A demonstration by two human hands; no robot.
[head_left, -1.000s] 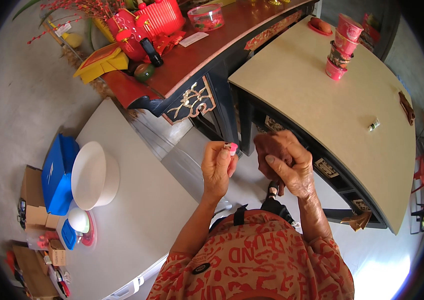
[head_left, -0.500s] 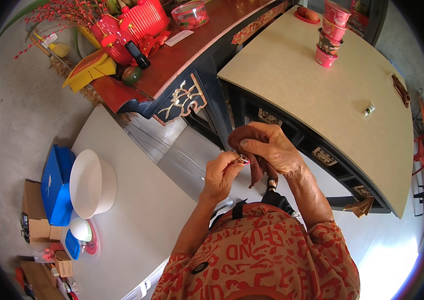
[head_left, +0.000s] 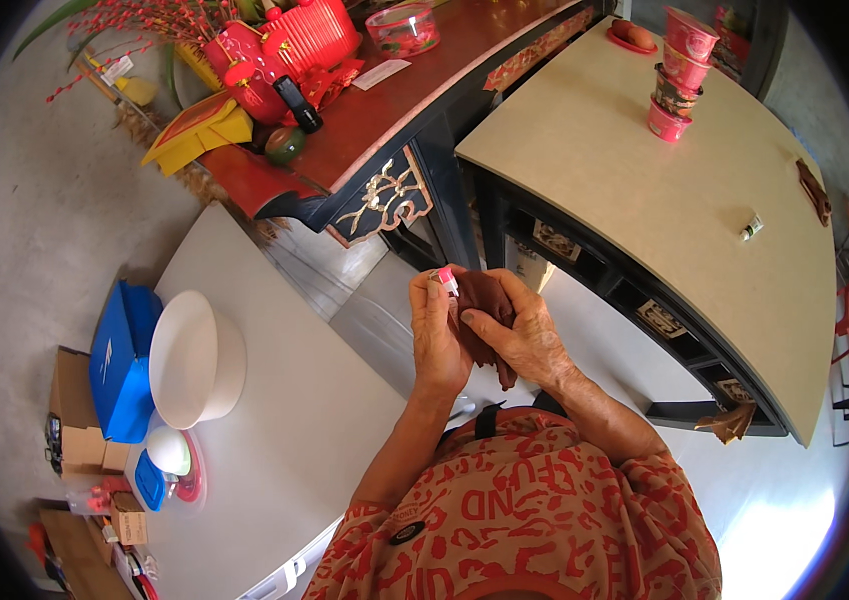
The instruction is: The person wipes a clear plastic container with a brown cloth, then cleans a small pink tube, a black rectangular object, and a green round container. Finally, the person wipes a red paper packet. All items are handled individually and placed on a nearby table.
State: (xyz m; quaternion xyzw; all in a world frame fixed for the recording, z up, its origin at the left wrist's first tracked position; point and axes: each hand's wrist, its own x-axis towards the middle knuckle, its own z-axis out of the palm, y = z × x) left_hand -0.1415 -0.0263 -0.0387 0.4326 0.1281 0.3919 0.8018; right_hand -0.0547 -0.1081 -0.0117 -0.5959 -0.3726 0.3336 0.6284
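Note:
My left hand (head_left: pixel 440 338) is closed on a small pink-and-white tube (head_left: pixel 448 280), held up between thumb and fingers. My right hand (head_left: pixel 533 338) grips a soft, reddish-brown, leathery piece (head_left: pixel 485 296) from its right side, the thumb pressed on its front. This limp piece hangs in folds between both hands, touching my left fingers too. Its exact kind is not plain. Both hands are in front of my chest, above the gap between the tables. On the beige table lie another small tube (head_left: pixel 752 228) and a dark brown strip-like piece (head_left: pixel 814 192).
Stacked pink cups (head_left: pixel 686 65) and a red plate (head_left: pixel 633 40) stand on the beige table (head_left: pixel 625 170). A red-topped cabinet (head_left: pixel 375 110) with red decorations is ahead. To the left, a white table (head_left: pixel 285 420) bears a white basin (head_left: pixel 230 360) and a blue box (head_left: pixel 117 370).
My hands have drawn closer together. The left hand has turned upright, raising the pink-and-white tube beside the brown piece. My right hand has lowered slightly and shifted its hold. The view has shifted a little.

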